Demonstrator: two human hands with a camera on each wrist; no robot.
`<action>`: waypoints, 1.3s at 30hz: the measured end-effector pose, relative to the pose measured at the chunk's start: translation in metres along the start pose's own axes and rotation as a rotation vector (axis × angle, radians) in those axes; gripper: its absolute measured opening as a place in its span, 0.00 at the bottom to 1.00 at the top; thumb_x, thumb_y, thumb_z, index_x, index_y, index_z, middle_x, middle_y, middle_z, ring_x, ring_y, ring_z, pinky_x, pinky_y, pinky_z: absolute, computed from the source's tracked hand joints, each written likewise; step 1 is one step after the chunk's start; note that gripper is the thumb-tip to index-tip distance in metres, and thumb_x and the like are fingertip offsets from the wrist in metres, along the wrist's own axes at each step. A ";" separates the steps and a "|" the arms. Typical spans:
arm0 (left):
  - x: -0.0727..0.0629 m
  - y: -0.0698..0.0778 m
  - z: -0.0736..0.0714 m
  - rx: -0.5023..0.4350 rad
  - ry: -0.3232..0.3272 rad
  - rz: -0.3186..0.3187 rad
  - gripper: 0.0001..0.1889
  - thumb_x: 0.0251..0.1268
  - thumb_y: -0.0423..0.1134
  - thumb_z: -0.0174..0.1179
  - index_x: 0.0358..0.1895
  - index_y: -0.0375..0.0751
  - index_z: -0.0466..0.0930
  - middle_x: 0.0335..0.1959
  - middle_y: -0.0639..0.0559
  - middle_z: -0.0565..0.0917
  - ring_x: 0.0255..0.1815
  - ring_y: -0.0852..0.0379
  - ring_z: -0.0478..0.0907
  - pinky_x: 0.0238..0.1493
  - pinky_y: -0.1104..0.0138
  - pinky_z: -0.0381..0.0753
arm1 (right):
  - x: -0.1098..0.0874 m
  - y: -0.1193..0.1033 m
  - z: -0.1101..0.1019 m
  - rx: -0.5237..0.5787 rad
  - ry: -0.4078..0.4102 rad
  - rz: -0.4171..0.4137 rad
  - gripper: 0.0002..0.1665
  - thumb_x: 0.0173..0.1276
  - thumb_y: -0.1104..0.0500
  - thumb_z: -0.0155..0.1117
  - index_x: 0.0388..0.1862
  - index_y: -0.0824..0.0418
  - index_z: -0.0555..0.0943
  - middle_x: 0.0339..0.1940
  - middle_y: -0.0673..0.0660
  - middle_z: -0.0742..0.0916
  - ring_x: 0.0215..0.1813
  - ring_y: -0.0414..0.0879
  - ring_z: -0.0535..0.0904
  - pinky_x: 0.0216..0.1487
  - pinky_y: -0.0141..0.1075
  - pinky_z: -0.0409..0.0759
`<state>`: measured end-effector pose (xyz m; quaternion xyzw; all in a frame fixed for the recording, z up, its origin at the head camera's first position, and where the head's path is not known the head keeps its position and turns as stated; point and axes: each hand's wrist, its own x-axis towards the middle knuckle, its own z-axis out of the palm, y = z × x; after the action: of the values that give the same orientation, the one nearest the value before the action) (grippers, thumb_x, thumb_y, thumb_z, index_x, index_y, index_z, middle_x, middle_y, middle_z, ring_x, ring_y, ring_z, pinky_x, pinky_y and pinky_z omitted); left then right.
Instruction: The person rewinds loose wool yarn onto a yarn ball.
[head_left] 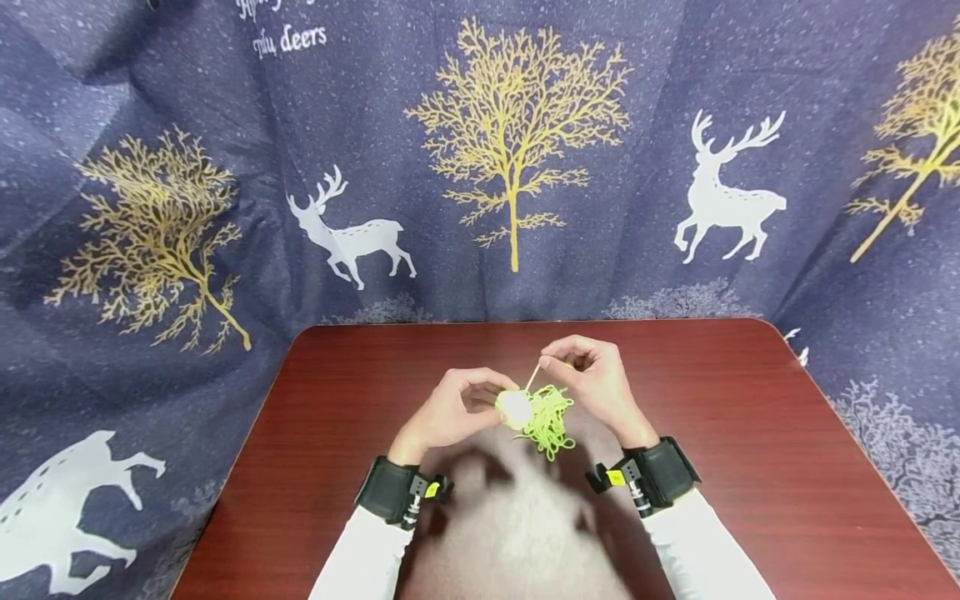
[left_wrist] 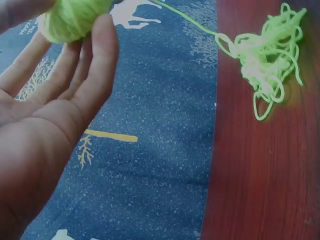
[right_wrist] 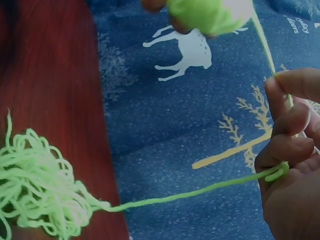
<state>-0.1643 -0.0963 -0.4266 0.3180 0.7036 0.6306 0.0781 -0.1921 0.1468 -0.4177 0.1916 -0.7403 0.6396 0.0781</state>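
Observation:
My left hand (head_left: 459,406) grips a ball of bright yellow-green yarn (head_left: 514,409) between thumb and fingers, above the table. From the ball a taut strand (right_wrist: 263,42) runs to my right hand (head_left: 596,382), whose thumb and forefinger pinch it. In the right wrist view the other fingers (right_wrist: 287,150) curl round the same yarn. Out of that palm the strand leads on to a loose, tangled heap of yarn (right_wrist: 37,180) lying on the table. The left wrist view shows the ball (left_wrist: 75,20) held at the fingertips, partly cut off by the frame's top.
A reddish-brown table (head_left: 337,467) with rounded far corners lies beneath both hands. Behind it hangs a dark blue cloth (head_left: 480,167) printed with white deer and golden trees. Black wrist straps with small cameras (head_left: 663,472) sit on both wrists.

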 end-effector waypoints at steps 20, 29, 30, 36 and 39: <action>0.003 0.000 0.004 -0.262 0.057 0.240 0.19 0.58 0.22 0.66 0.50 0.12 0.74 0.45 0.35 0.85 0.47 0.55 0.84 0.52 0.58 0.86 | -0.010 0.015 0.021 0.121 -0.027 0.056 0.05 0.62 0.71 0.71 0.38 0.72 0.86 0.28 0.54 0.89 0.26 0.44 0.81 0.26 0.27 0.75; 0.009 -0.007 0.012 -0.462 0.470 0.081 0.15 0.58 0.19 0.59 0.49 0.30 0.80 0.44 0.47 0.86 0.43 0.54 0.84 0.45 0.66 0.86 | -0.021 0.018 0.037 0.007 -0.089 0.058 0.04 0.62 0.68 0.73 0.36 0.64 0.88 0.30 0.64 0.89 0.24 0.39 0.78 0.24 0.27 0.73; 0.009 -0.007 0.012 -0.462 0.510 0.060 0.14 0.59 0.19 0.59 0.49 0.28 0.80 0.44 0.46 0.85 0.42 0.54 0.84 0.44 0.66 0.86 | -0.021 0.023 0.038 -0.004 -0.087 0.050 0.04 0.62 0.67 0.73 0.35 0.62 0.89 0.29 0.62 0.89 0.24 0.40 0.79 0.24 0.27 0.75; 0.013 -0.012 0.012 -0.258 0.723 -0.027 0.16 0.58 0.19 0.62 0.51 0.21 0.79 0.43 0.43 0.84 0.41 0.56 0.84 0.43 0.69 0.85 | -0.026 0.021 0.046 -0.100 -0.090 0.013 0.05 0.60 0.68 0.74 0.34 0.60 0.89 0.27 0.52 0.90 0.26 0.40 0.81 0.29 0.29 0.78; 0.014 -0.016 0.012 -0.146 0.768 -0.047 0.16 0.57 0.20 0.64 0.50 0.25 0.80 0.45 0.40 0.84 0.44 0.53 0.83 0.45 0.69 0.84 | -0.028 0.018 0.048 -0.148 -0.095 -0.018 0.06 0.60 0.69 0.74 0.33 0.58 0.90 0.25 0.48 0.88 0.22 0.39 0.77 0.24 0.29 0.73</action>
<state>-0.1747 -0.0786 -0.4397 0.0363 0.6421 0.7501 -0.1538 -0.1666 0.1067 -0.4522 0.2222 -0.7868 0.5725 0.0626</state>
